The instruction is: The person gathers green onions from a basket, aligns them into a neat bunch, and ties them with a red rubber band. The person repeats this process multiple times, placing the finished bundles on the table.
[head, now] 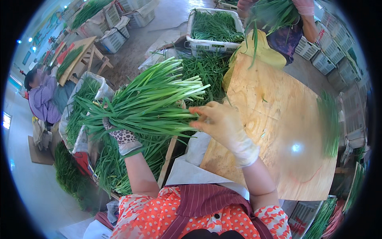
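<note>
A thick bunch of garlic chives (149, 101), green with whitish stem ends, lies across my left hand (121, 131) in a leopard-print glove. The left fingers wrap under its leafy end and are partly hidden by leaves. At the stem ends, my right hand (219, 122) in a pale, thin glove reaches in with bent fingers, slightly blurred. Whether those fingertips pinch a stalk or only touch it, I cannot tell. More loose chives (131, 161) lie below the bunch, and cut leaves (206, 71) are heaped beyond it.
A plywood board (262, 119) spans my right side, with chives (328, 122) along its far right edge. White crates of chives stand ahead (215, 44) and at left (85, 101). Another person's arm (310, 28) is at upper right; a seated person (43, 95) is at left.
</note>
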The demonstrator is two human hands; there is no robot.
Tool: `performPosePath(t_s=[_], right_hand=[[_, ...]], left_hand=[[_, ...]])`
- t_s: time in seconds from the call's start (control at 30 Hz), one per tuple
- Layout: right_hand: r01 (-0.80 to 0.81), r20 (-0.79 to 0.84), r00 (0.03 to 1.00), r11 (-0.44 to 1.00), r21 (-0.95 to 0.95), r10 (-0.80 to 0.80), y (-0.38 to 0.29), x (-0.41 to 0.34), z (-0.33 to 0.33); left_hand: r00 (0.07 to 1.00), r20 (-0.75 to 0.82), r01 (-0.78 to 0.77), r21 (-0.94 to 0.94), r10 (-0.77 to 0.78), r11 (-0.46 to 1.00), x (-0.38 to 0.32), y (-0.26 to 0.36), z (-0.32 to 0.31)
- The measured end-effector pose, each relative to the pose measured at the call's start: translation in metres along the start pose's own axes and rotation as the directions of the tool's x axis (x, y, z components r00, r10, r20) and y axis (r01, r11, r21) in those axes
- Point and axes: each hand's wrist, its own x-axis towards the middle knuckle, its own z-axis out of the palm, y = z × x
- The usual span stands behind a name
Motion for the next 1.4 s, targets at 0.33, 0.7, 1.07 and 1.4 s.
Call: performPosePath(t_s=[0.33,0.7,1.07,1.4], right_hand=[[-0.089,-0.325,0.865,0.754,0.650,0.383,0.040,-0.004,-0.024],[-0.543,0.494,0.840,0.354,0.761,0.226,0.031,0.015,0.015],[-0.525,0.430,0.808,0.161,0.835,0.404,0.023,-0.003,0.045],[-0.338,0.276,0.900,0.139,0.931,0.336,0.025,0.002,0.056]], left_hand=[[0.960,-0.280,0.017,0.140,0.023,0.990,0.007,0.001,-0.022],[0.994,-0.018,0.106,-0.128,-0.109,0.986,0.006,-0.008,-0.027],[0.994,-0.006,0.105,-0.146,-0.107,0.984,-0.001,-0.014,-0.005],[0.997,-0.013,0.070,-0.100,-0.071,0.993,-0.008,-0.013,0.003]])
